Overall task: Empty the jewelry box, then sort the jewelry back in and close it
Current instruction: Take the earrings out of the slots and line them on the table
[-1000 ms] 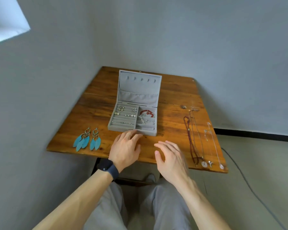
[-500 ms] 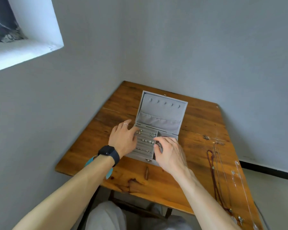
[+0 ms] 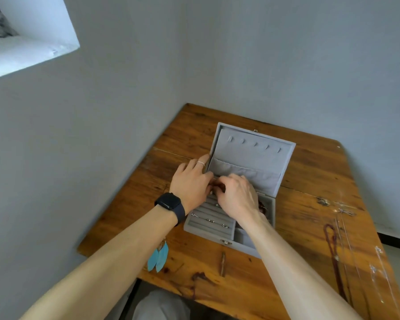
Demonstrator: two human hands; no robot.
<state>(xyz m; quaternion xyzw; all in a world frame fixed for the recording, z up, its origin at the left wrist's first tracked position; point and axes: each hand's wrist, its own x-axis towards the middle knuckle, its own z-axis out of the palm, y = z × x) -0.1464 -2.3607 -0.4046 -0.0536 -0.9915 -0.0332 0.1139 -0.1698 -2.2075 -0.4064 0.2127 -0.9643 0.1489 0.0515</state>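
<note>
Jewelry box open, under both hands. Left hand: fingers straight against box's left edge. Right hand just beside it, fingers curled over ring slots (what they hold: cannot tell).

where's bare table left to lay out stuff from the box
Bare wood: the near strip in front of the jewelry box, between the feather earrings and the necklaces; also the table right of the lid. Crowded: the right edge, and the ring rows under the left hand and right hand.
</note>
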